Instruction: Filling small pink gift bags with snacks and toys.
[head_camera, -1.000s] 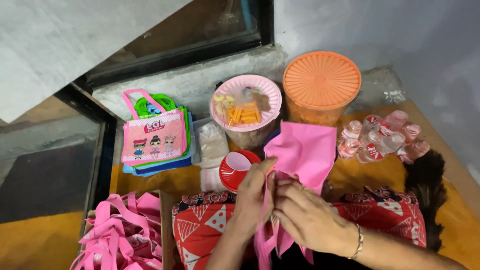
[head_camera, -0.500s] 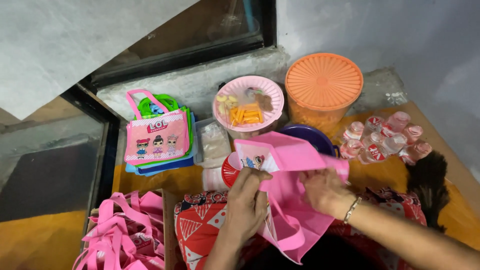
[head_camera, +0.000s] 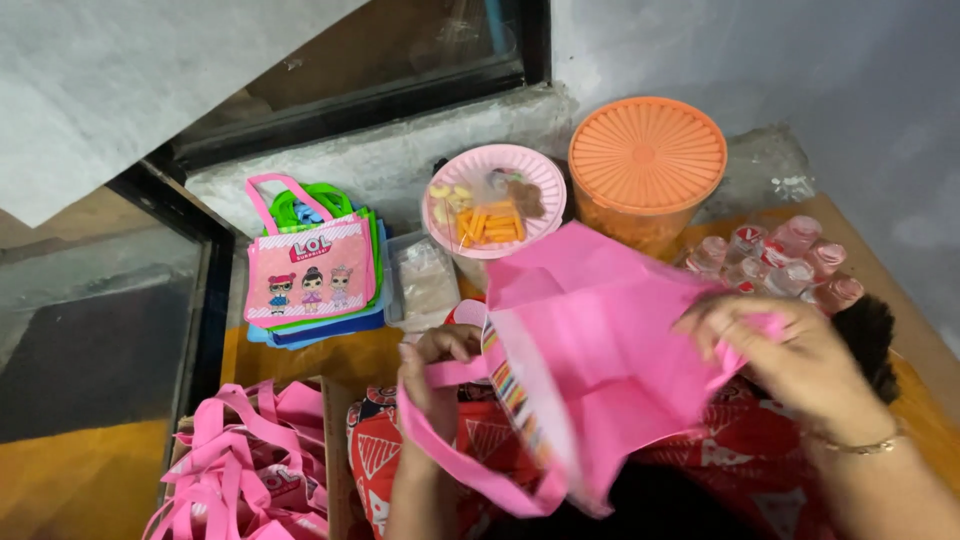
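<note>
**A:** What do you count from the head camera?

**B:** I see one pink fabric bag (head_camera: 610, 350) in the hands, one orange lidded tub (head_camera: 647, 160), one pink plate (head_camera: 495, 198) of snacks, a cluster of small sealed cups (head_camera: 775, 262) too bunched to count, a stack of printed bags (head_camera: 312, 275) by the ledge and a heap of pink bags (head_camera: 240, 465) at lower left.

**A:** How does the held bag lie?

**B:** It is above the red patterned cloth (head_camera: 420, 460), spread between both hands, its long axis running left to right and tilted, one handle loop hanging low.

**A:** And the fingers?

**B:** I see my left hand (head_camera: 432, 375) curled tight round a handle strap. My right hand (head_camera: 790, 355) pinches the bag's far edge, fingers bent and closed on the fabric.
</note>
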